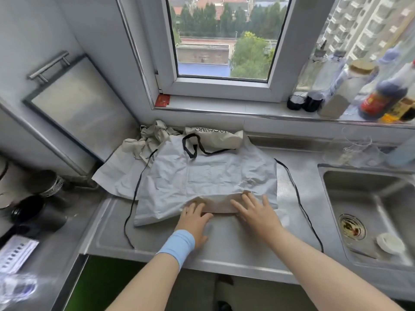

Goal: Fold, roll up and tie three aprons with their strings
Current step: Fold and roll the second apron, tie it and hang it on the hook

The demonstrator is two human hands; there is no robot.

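- Left hand [194, 217], right hand [254, 213]: fingers straight, spread, pressing beige rolled hem [220, 206] of grey apron [202, 173], near table [224, 248] front edge.
- Black strings [301, 203] trail off both sides.

One head-worn cam only, wide-angle w/ straight lines bowing toward the frame edges; it sits above & just back of the front edge of the counter [235, 240], facing fwd & steeply down. Both forearms come in from the bottom of frame, so the left hand [195, 219] & right hand [254, 213] land close-up at lower centre. The tilt is shallow enough that the window [224, 41] fills top centre, w/ the sink [359, 198] cut off at the right edge & the wall [33, 30] at upper left
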